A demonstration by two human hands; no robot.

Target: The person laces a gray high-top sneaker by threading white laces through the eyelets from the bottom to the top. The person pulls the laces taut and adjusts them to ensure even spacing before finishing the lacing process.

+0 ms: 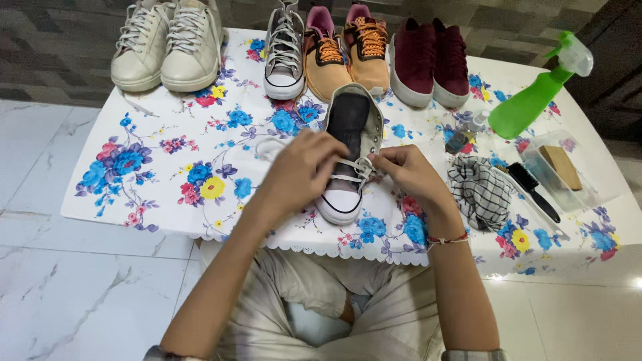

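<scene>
A grey canvas sneaker [353, 127] with a white toe cap lies on the flowered tablecloth [167, 167], toe toward me. A white shoelace [354, 167] runs across its lower eyelets. My left hand [301, 170] pinches the lace at the shoe's left side. My right hand [408, 172] grips the lace end at the right side, fingers closed on it. A loose loop of lace lies left of the shoe.
Along the far edge stand a pair of white sneakers [168, 43], one grey sneaker [285, 50], an orange pair [348, 50] and a maroon pair [431, 60]. At right are a green spray bottle [535, 90], checkered cloth [480, 190], black brush [533, 190] and clear box [562, 170].
</scene>
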